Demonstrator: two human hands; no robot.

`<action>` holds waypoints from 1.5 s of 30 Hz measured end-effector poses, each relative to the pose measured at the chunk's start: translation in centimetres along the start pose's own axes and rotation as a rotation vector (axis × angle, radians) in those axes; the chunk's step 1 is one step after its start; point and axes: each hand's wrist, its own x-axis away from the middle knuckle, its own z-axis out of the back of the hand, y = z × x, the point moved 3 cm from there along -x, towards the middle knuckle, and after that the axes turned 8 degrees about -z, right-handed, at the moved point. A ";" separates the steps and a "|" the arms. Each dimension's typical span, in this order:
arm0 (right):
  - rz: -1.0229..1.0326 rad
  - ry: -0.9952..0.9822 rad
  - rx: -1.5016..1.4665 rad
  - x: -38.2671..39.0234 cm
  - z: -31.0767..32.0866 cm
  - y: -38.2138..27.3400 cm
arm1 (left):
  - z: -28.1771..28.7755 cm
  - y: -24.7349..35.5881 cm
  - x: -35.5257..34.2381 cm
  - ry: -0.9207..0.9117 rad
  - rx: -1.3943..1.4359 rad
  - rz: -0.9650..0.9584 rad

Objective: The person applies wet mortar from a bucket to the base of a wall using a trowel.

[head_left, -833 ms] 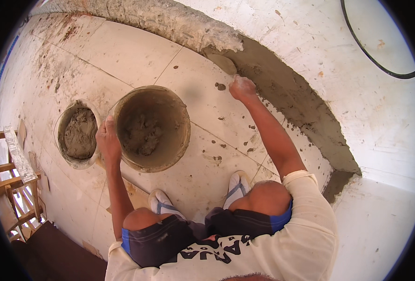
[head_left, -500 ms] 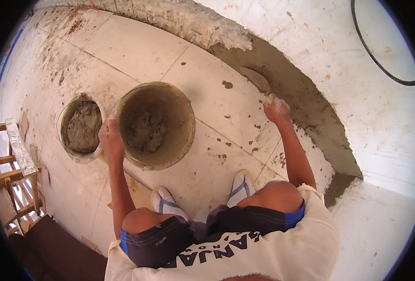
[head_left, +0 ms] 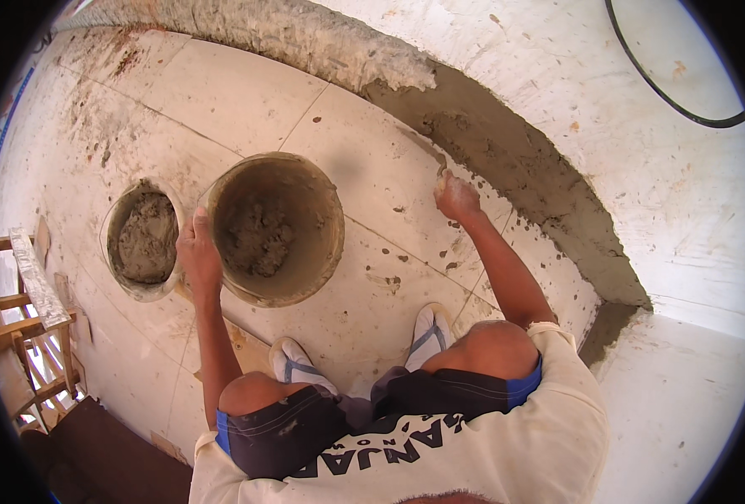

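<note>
Left hand clamps a round, mortar-caked grey bucket, likely heavy, by its rim; right hand grips a grey, likely stiff metal trowel

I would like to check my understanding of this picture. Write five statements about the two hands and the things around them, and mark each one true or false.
1. The left hand holds the rim of the large, round, grey-stained bucket. True.
2. The right hand is empty. False: it holds a thin-bladed grey trowel.
3. The smaller, pale round bucket stands to the right of the large one. False: it stands to its left.
4. Both buckets contain grey-brown, mortar-like paste. True.
5. The curved black cable is at the lower left of the picture. False: it is at the upper right.
</note>
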 end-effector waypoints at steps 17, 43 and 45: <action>-0.041 0.181 -0.098 -0.5 9.5 5.7 | -0.7 1.1 -0.2 -0.047 0.010 0.019; 0.761 -0.044 -0.061 14.3 2.6 -19.2 | -2.9 5.5 1.5 -0.277 -0.014 -0.219; 0.811 -0.174 0.032 16.1 0.8 -18.6 | -2.5 4.5 1.4 -0.293 -0.002 -0.226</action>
